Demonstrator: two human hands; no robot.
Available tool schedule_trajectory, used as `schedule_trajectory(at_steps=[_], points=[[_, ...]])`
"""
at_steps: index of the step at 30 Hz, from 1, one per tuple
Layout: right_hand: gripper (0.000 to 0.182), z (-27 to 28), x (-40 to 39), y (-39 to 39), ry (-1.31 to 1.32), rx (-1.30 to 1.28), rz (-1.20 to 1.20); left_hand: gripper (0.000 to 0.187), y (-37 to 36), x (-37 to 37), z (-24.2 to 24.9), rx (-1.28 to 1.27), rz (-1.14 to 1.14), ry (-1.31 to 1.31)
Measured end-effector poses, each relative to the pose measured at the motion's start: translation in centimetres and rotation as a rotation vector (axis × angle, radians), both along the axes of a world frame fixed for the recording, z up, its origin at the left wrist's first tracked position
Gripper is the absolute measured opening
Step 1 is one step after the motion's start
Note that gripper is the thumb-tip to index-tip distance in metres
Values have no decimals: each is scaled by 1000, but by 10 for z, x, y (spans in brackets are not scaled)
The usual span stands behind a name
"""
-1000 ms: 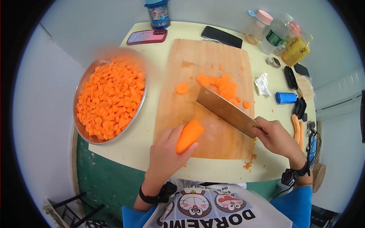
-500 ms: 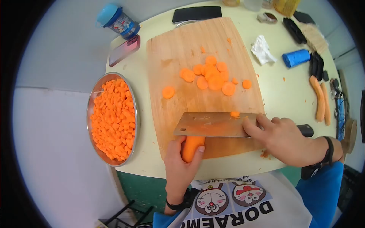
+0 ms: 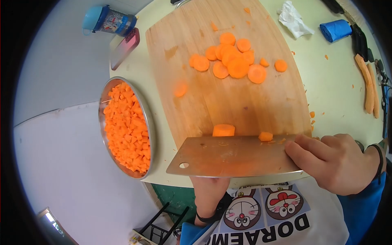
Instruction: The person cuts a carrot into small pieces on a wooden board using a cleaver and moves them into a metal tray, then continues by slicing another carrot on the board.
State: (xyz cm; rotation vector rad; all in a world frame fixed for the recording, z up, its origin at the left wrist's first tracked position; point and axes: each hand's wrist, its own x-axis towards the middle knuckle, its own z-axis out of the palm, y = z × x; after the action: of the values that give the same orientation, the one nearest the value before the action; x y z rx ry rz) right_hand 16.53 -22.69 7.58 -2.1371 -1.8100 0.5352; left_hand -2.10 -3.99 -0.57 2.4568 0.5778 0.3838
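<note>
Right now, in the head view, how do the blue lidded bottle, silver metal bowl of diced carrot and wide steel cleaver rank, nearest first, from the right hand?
1. Wide steel cleaver: in the right hand.
2. Silver metal bowl: left of the wooden board.
3. Blue lidded bottle: upper left, beyond the bowl.

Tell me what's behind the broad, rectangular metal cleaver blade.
A thick orange carrot end shows above the blade, part of the left hand below; that hand's fingers and any carrot between are covered.
</note>
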Motion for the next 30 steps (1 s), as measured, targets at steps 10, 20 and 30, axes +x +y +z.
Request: schedule_trajectory(at_steps=[10, 20, 30], points=[[45, -3, 2, 4, 61, -54, 40, 22, -3, 10, 11, -243, 87, 64], [46, 2, 0, 8, 58, -115, 42, 23, -1, 5, 8, -281, 70, 108], [33, 0, -9, 8, -21, -37, -49, 32, -3, 9, 12, -386, 139, 109]])
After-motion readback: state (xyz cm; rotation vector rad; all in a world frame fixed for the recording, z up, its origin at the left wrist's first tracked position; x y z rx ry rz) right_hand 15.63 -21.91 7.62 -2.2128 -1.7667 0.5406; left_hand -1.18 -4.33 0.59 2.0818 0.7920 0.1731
